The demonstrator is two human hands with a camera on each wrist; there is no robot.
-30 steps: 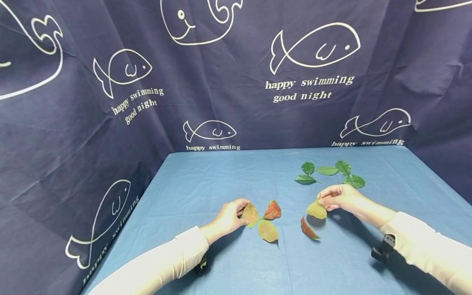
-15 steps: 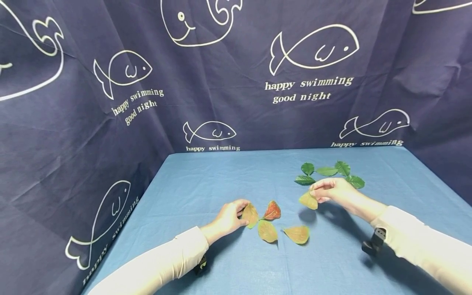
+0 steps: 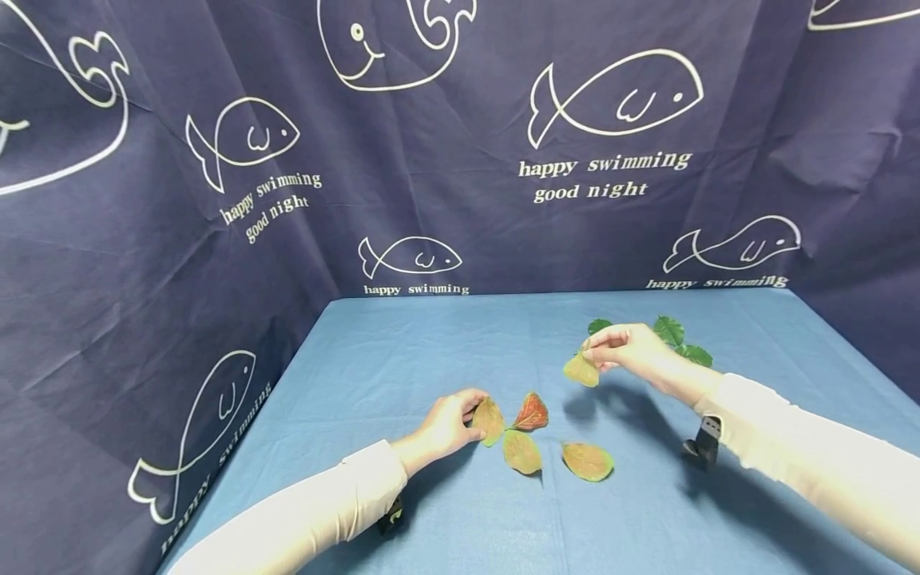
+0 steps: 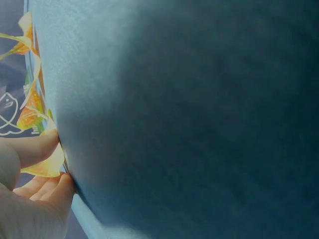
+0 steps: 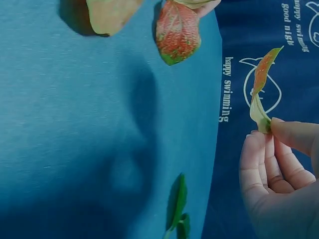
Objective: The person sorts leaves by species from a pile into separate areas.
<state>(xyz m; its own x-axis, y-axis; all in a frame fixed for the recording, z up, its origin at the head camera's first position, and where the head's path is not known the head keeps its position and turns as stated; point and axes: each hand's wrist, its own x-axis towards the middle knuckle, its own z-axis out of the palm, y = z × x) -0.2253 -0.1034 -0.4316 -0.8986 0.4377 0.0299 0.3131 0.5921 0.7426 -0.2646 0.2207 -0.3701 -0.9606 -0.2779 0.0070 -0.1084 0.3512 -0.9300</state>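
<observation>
In the head view my left hand [image 3: 447, 425] rests on the cloth, thumb and fingertips at the edges of a yellow-brown leaf [image 3: 489, 421]. A red leaf [image 3: 532, 411] and a yellowish leaf [image 3: 522, 452] lie beside it, stems meeting in the middle. My right hand [image 3: 632, 351], raised above the cloth, pinches a yellow leaf [image 3: 582, 370] by one end. In the right wrist view that leaf [image 5: 260, 94] looks curled, with an orange-red patch. Another yellow-orange leaf [image 3: 588, 461] lies alone on the cloth, right of the group.
Several green leaves [image 3: 669, 329] lie at the back right, partly hidden behind my right hand. Blue cloth [image 3: 417, 343] covers the table. A dark curtain [image 3: 489, 208] with white fish drawings hangs behind and on the left.
My right hand has moved left and away from me with the yellow leaf. The lone leaf, red side showing at first, has turned over and lies yellow-orange side up. My left hand stays put.
</observation>
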